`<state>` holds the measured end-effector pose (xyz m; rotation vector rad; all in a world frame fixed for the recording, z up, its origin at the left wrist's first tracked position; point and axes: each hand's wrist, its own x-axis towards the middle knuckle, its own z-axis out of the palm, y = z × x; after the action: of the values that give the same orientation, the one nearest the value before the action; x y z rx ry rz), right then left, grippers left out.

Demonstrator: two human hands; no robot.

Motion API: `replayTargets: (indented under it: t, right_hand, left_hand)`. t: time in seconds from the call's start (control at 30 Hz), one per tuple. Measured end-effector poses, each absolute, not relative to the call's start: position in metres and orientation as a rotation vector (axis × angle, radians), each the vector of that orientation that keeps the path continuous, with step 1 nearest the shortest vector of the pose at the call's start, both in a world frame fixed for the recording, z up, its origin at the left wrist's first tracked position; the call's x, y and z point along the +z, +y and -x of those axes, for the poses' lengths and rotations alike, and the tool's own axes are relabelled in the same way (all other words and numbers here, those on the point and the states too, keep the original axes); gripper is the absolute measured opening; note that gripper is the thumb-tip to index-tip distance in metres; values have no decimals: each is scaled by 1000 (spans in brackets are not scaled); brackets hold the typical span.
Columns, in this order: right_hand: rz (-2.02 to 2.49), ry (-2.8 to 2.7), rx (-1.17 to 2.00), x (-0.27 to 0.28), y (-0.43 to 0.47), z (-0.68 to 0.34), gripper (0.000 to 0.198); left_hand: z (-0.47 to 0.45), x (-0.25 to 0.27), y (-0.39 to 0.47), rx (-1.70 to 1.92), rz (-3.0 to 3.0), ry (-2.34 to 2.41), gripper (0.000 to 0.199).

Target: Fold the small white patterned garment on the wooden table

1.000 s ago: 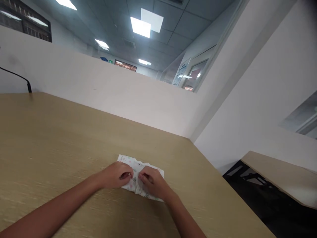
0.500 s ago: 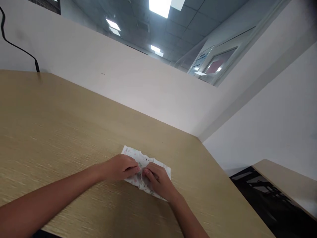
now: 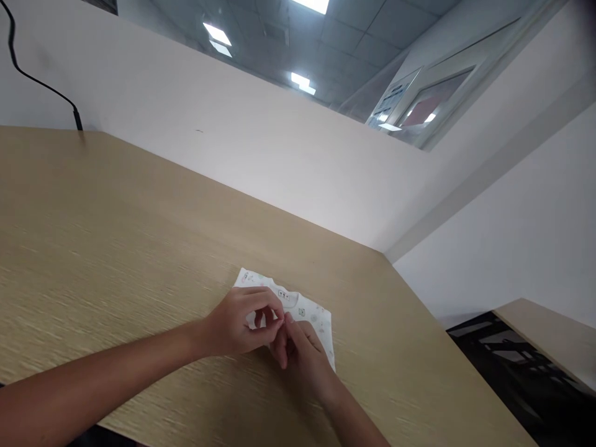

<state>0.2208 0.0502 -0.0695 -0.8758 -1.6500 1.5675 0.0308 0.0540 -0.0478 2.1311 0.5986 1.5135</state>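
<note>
Your left hand and right hand meet over a small white printed cloth that lies flat on the wooden table. The cloth appears folded into a rough rectangle; a small label shows on it just beyond your left fingertips, and pale printed motifs dot the fabric (too small to identify).

Left hand: the fingers are curled inward in a loose arch, thumb drawn toward the forefinger. The tips come together at the cloth's near middle, in a narrow pinch. Whether fabric is actually caught between them I cannot tell, since the knuckles screen the contact.

Right hand: the fingers are bunched and point toward the left fingertips, touching or all but touching them. The hand lies on the near edge of the cloth and covers that part. Its grip is likewise narrow; a hold on the fabric cannot be confirmed.

Position of the cloth: directly under and just beyond both sets of fingertips, its far edge and its right-hand corner extending clear of them. Both forearms reach in from the near edge of the table.

Surroundings: a white partition rises behind the table, well beyond the fingers. A black cable runs down the partition to the table's far left corner, well apart from your left hand. A second wooden surface lies far off to the right of your right hand.
</note>
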Motion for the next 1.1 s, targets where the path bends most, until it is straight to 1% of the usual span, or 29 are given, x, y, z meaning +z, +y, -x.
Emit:
replayTargets:
  t: [0.17, 0.67, 0.9, 1.1]
  right_hand:
    - [879, -1598, 1574, -71, 46, -221, 76]
    - [991, -1561, 1542, -55, 34, -211, 74]
    - [1037, -1623, 1471, -52, 33, -211, 76]
    - [1064, -1648, 1433, -47, 31, -209, 74]
  left_hand:
    - [-33, -41, 51, 1612, -2144, 555, 9]
    - [-33, -43, 52, 1626, -2266, 574, 8]
    - [-34, -42, 50, 1618, -2261, 589, 8]
    - [-34, -41, 50, 1604, -2265, 601, 9]
